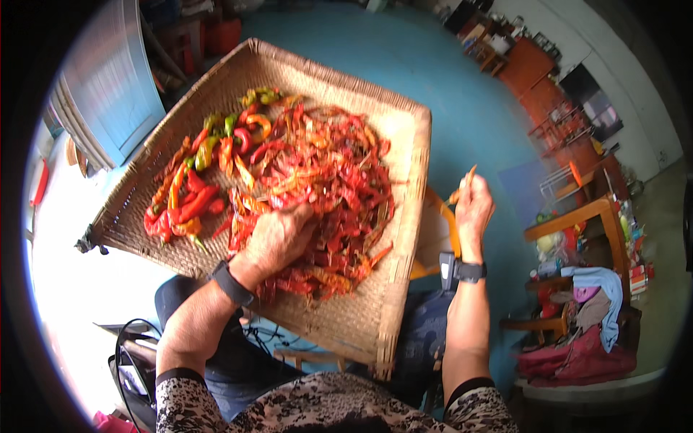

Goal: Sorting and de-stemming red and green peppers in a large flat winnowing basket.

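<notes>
- Carrier: one woven tray (350, 317), tan, four-sided, with raised walls and a bound rim; dark material (89, 239) at its near-left corner.
- Centre to right: a broad, loose heap of shrivelled red peppers (343, 173), some orange — spread close to the right edge.
- Left of heap: plump red peppers (198, 205), clustered toward the left edge.
- Toward the far-left corner: green peppers (264, 95) — among red and orange ones.
- Right and near edges: weave visible alongside.
</notes>
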The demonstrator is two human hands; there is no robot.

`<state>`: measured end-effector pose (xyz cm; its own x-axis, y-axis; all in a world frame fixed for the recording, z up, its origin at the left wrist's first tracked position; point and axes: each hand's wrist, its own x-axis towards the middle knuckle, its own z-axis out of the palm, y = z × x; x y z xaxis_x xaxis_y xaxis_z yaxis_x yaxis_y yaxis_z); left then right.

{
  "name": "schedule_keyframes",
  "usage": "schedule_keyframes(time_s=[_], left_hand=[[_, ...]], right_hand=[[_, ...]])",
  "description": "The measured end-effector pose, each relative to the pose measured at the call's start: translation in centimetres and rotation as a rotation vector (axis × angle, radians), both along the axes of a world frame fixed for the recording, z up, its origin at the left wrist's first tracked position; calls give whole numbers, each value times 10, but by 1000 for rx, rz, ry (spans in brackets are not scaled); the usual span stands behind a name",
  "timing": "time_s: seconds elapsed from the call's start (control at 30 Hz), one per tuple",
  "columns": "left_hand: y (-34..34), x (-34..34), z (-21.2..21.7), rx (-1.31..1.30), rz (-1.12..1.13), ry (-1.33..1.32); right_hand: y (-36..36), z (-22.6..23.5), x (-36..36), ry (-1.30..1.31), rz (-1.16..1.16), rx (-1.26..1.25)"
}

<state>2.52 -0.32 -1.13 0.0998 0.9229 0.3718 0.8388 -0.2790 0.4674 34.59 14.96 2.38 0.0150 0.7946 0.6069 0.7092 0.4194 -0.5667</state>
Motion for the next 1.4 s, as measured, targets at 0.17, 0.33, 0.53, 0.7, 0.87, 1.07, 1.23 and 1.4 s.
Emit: schedule_keyframes(time_s=[0.17, 0.33, 0.53, 0.7, 0.87, 1.07, 1.23, 1.4], left_hand=[[-8, 2, 6, -11, -20, 18], [-12, -1, 5, -6, -34, 38], [-9, 2, 0, 8, -19, 45], [-12, 1, 8, 31, -34, 34], [-17, 3, 8, 13, -53, 35], [-17, 4, -1, -7, -38, 74], [-8, 2, -4, 27, -31, 36], [-5, -1, 3, -18, -32, 41]], right_hand=[[-16, -7, -10, -409, -119, -51], [-32, -9, -80, -206, 486, -27], [-23, -35, -123, -515, 611, -61], [-27, -31, -129, -395, 623, -304], [-37, -36, -130, -423, 718, -225], [-46, -36, -134, -340, 721, -265], [-37, -22, -129, -353, 920, -602], [-55, -15, -118, -345, 871, -484]])
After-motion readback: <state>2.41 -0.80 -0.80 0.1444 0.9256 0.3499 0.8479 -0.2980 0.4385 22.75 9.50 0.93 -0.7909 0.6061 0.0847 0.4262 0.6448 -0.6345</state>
